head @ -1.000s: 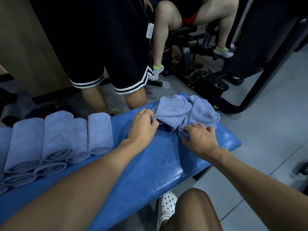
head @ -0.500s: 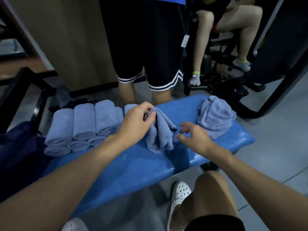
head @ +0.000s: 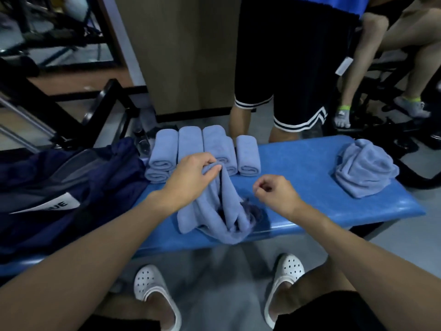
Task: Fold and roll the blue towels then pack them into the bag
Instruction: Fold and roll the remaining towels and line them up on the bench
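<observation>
Blue rolled towels lie stacked on the table just beside the dark bag. I count at least 6 rolls, and more may be hidden behind the left hand. None shows inside the bag, so packing looks not yet begun. 1 loose towel is being worked: the left hand pinches its top and lifts it, while the rest drapes on the table. The right hand hovers near it, fingers curled on nothing. 1 crumpled heap waits at the table's right end, unfolded; whether it is 1 towel or more I cannot tell.
</observation>
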